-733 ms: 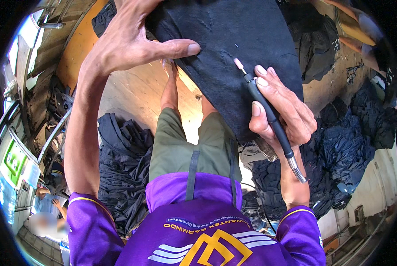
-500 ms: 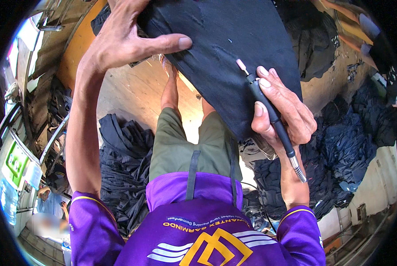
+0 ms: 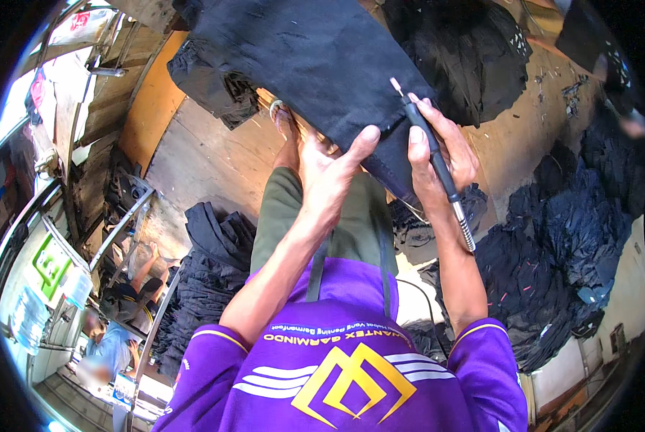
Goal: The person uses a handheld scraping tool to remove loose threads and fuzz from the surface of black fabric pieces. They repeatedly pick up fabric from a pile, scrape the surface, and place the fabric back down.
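A dark piece of cloth, perhaps a trouser leg (image 3: 315, 65), stretches from the top edge down between my hands. My left hand (image 3: 324, 176) grips its near edge, thumb on top and the fingers hidden beneath. In my right hand (image 3: 448, 162) is a slim black rotary grinder handpiece (image 3: 431, 141), held like a pen. Its small pinkish grinding tip (image 3: 395, 83) points up and away, over the cloth; I cannot tell whether it touches. A ribbed metal spring sleeve (image 3: 463, 227) ends the tool at my right wrist.
Dark cloth lies heaped at left (image 3: 208, 255) and at right (image 3: 545, 252). Another dark bundle (image 3: 455, 57) sits beyond the cloth, on the wooden floor (image 3: 207, 151). My foot (image 3: 285, 119) shows under the cloth. At lower left, another person (image 3: 110, 349) is beyond a metal rail (image 3: 124, 230).
My left hand has come down and right, from the cloth's upper left to its near edge. The cloth has shifted with it. My right hand still holds the handpiece, slightly farther left.
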### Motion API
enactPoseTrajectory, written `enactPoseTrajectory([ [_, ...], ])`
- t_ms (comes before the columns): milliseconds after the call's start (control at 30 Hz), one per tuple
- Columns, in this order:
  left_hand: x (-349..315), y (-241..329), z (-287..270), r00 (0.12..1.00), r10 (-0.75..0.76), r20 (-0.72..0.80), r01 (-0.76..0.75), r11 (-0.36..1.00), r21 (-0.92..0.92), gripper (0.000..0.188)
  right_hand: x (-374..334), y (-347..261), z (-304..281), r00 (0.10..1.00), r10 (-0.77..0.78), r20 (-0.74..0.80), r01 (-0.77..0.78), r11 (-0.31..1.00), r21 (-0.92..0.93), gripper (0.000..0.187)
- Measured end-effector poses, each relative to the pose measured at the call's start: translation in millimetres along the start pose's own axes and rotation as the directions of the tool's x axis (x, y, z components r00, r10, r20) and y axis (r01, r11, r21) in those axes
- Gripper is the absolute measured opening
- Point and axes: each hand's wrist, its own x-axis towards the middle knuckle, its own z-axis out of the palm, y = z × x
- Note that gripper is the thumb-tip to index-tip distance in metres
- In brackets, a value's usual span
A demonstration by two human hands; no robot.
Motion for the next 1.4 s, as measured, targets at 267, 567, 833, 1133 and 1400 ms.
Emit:
enactPoseTrajectory([
  [267,0.4,2.2,-21.4,1.000,0.006,-0.007,-0.002,0.885,0.466,0.039,-37.0,18.4,-14.8,0.994,-0.106,0.024,0.104,0.990,0.092,0.028],
  [567,11.5,-19.0,-59.3,0.977,0.194,0.088,-0.206,0.964,0.170,0.038,-52.6,9.3,7.9,0.963,-0.239,0.121,0.225,0.967,0.117,0.027],
  [833,13.2,-34.5,-63.3,0.969,0.241,0.058,-0.244,0.968,0.055,0.034,-52.8,6.6,11.1,0.941,-0.266,0.210,0.253,0.963,0.088,0.028],
  [1133,12.8,-36.7,-62.9,0.969,0.240,0.062,-0.242,0.970,0.034,0.034,-54.4,7.0,11.2,0.948,-0.258,0.187,0.253,0.966,0.050,0.031],
  [1400,13.9,-34.9,-62.0,0.969,0.240,0.058,-0.244,0.968,0.063,0.036,-56.0,12.0,10.1,0.959,-0.234,0.157,0.231,0.972,0.039,0.034],
])
